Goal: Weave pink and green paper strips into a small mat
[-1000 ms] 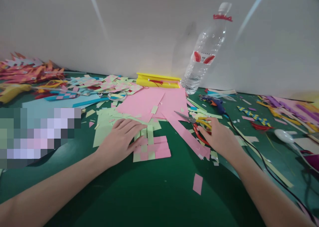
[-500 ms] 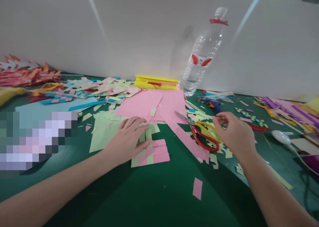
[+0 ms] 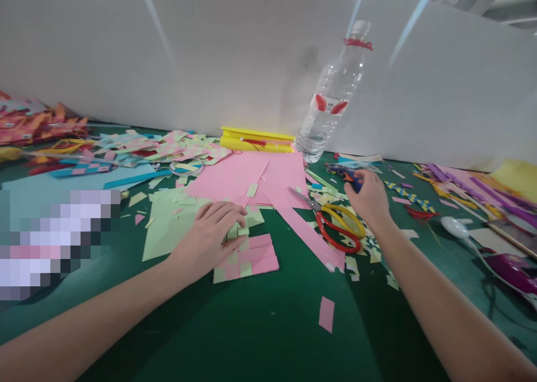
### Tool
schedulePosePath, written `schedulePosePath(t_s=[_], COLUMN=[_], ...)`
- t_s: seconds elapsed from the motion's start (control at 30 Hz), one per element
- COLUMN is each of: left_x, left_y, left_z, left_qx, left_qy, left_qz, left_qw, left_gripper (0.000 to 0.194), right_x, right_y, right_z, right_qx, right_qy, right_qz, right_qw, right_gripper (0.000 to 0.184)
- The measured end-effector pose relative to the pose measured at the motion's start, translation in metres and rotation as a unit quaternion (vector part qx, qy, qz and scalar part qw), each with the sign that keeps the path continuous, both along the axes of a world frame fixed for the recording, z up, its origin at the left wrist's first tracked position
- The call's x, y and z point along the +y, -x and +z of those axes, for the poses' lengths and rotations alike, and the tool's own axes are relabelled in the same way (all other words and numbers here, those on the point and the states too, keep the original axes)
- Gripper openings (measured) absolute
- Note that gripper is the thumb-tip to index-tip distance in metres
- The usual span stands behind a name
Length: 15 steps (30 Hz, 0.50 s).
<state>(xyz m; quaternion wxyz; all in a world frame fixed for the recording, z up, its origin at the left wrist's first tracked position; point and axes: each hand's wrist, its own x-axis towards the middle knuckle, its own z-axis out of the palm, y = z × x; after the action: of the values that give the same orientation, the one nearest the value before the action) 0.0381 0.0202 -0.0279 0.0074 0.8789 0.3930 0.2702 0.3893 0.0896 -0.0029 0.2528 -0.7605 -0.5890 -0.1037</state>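
Observation:
My left hand (image 3: 210, 236) has its fingers curled over the green strips of a woven pink-and-green paper piece (image 3: 258, 253), with the thumb against it. That piece lies flat on the green table (image 3: 188, 337). My right hand (image 3: 371, 200) is closed around the handle of a dark blue glue gun (image 3: 346, 175) with an orange trigger; the fingers partly hide the gun. Scissors (image 3: 342, 225) with one red and one yellow handle lie between the hands, blades slightly apart. Under their blades is a long pink paper strip (image 3: 300, 231).
Pink sheets (image 3: 235, 172) and a green sheet (image 3: 163, 231) lie behind my left hand. A clear bottle (image 3: 331, 97) leans near the wall, beside a yellow folded paper (image 3: 255, 138). Paper scraps are strewn around. At right are a white spoon (image 3: 454, 226) and a purple device (image 3: 509, 270).
My right hand has let go of the scissors, leaving them on the table, and moved up and away to take hold of the glue gun. My left hand stays on the woven paper.

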Motion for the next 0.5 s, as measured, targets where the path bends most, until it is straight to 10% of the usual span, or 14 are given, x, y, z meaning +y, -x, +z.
schedulePosePath(t_s=[0.5], left_x=[-0.016], left_y=[-0.001], left_z=[0.013], left_qx=[0.03], left_qy=[-0.184], left_qz=[-0.074], left_qw=[0.98], left_gripper=[0.013], right_x=[0.051], right_y=[-0.012], right_z=[0.002], right_qx=[-0.025], right_qy=[0.167], right_qz=[-0.167], right_qw=[0.971], right_gripper=[0.066])
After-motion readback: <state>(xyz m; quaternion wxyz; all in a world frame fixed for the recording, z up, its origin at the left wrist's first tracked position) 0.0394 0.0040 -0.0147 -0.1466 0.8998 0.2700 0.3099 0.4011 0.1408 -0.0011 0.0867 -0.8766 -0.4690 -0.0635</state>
